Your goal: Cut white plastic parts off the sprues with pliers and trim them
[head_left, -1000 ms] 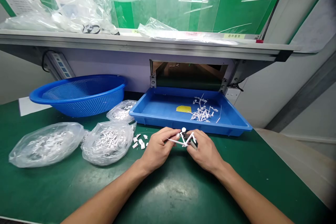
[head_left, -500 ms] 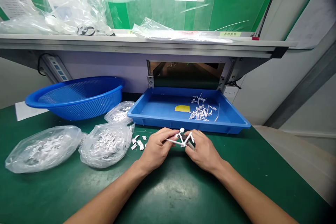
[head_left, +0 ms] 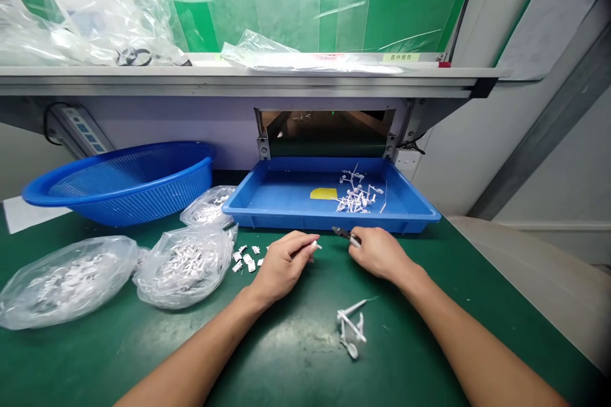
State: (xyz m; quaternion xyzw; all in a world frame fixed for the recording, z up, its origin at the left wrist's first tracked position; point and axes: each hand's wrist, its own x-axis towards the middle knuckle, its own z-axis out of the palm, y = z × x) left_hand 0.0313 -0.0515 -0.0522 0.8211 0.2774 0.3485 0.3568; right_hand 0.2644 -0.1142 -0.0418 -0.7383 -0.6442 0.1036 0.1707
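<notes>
My left hand is closed in a pinch around a small white plastic part, whose tip shows past the fingertips. In my right hand is a pair of nippers, the dark jaws pointing left and the handles mostly hidden by the fingers. Between my forearms, nearer to me, a branching white plastic sprue appears slightly blurred over the green table. Several loose white parts lie just left of my left hand.
A blue tray beyond my hands holds white sprues and a yellow piece. Clear bags of white parts lie at left, before a blue plastic basket. Behind the tray is a conveyor opening.
The sprue has left my hands and is now nearer to me, over the table. My hands have moved apart, the left keeping a small white part and the right the nippers.
</notes>
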